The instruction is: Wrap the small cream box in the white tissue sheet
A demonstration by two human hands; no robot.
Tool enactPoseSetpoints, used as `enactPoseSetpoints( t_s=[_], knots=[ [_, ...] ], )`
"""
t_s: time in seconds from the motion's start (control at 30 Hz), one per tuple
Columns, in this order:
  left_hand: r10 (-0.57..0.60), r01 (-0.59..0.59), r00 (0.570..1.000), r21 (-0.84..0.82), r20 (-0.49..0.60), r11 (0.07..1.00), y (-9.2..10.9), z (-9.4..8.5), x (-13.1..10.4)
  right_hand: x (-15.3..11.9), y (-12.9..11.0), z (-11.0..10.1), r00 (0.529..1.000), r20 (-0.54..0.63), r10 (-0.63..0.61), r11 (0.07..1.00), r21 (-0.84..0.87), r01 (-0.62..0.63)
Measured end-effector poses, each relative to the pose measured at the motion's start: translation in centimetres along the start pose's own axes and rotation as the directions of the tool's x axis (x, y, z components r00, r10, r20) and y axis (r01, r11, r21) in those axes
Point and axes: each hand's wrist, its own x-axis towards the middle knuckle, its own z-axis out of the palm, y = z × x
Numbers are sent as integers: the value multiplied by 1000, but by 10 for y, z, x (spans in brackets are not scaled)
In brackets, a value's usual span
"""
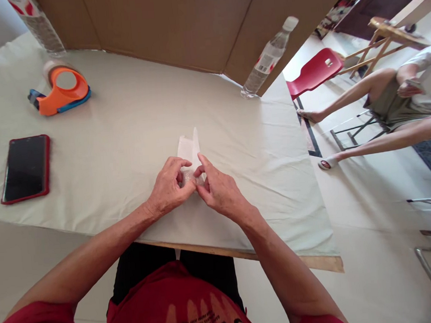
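Note:
A small piece of white, translucent wrapping lies on the cloth near the table's front edge. One side of it stands up like a folded flap, and its near part looks bubbly or crinkled. From the left, my left hand curls its thumb and fingers onto the near end of the wrapping. My right hand meets it from the other side, thumb and index finger bent in on the same end. Both thumbs come close together there. Whatever sits inside the wrapping is hidden by my fingers.
An orange and blue tape dispenser and a red-cased tablet lie to the left. Water bottles stand by the brown cardboard panel at the back. On the right sits a person, near a red chair.

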Motion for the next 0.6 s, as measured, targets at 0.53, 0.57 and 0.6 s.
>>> enactPoseSetpoints(
  t_s=[0.53, 0.57, 0.6],
  knots=[
    [5, -3, 1000, 209, -10, 978, 5, 6, -1, 28, 34, -10, 994, -97, -45, 982, 177, 61],
    [41, -35, 999, 259, -16, 965, 4, 7, -2, 32, 35, -8, 995, -73, -70, 980, 183, 83],
    [80, -73, 997, 304, -11, 950, 4, 7, -2, 35, 36, -6, 994, -66, -83, 975, 199, 94]
  ],
)
